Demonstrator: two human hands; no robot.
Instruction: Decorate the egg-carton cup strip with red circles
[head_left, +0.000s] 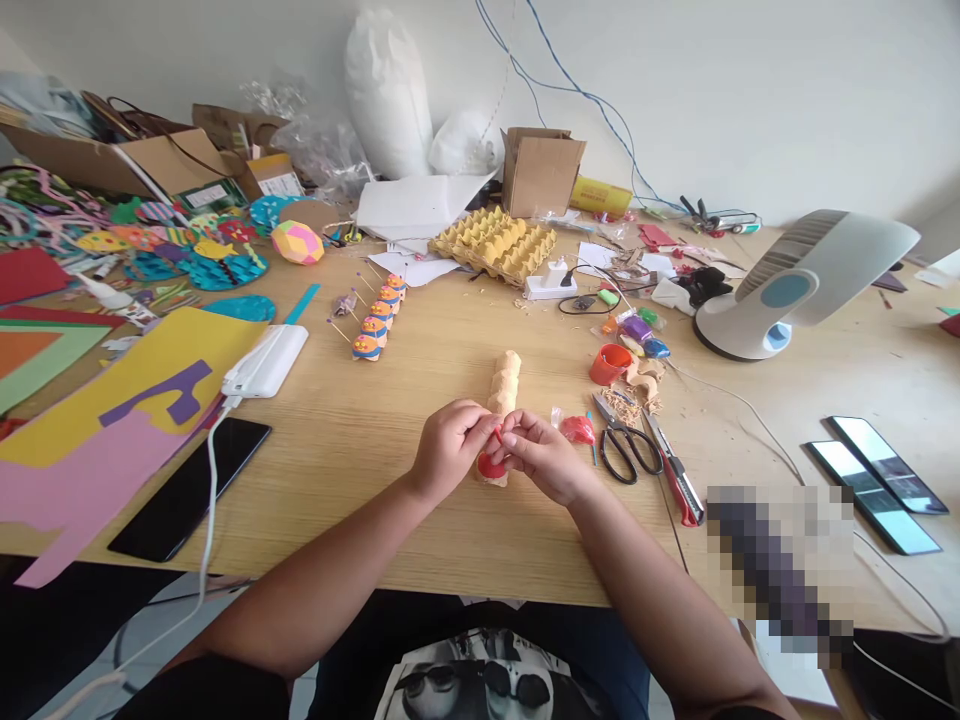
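My left hand (454,446) and my right hand (543,458) meet at the fingertips, both closed in a pinch on a small piece of red modelling clay (498,434). Directly under them a strip of bumpy tan egg carton (505,380) lies lengthwise on the wooden table (337,470). Red covers the top of its nearest bump (490,466), while the far bumps are bare. My fingers hide its middle part. Just right of my right hand is a clear packet of red clay (577,430). Farther left stands a finished-looking orange and blue carton caterpillar (379,318) with pins stuck in it.
Black-handled scissors (628,440) and a red utility knife (676,476) lie to the right, near a red cup (610,364) and coloured clay packets (637,330). A white fan (795,290) stands beyond. Left are a power bank (265,362), a phone (190,488) and coloured sheets (67,490). Yellow egg trays (495,246) sit behind.
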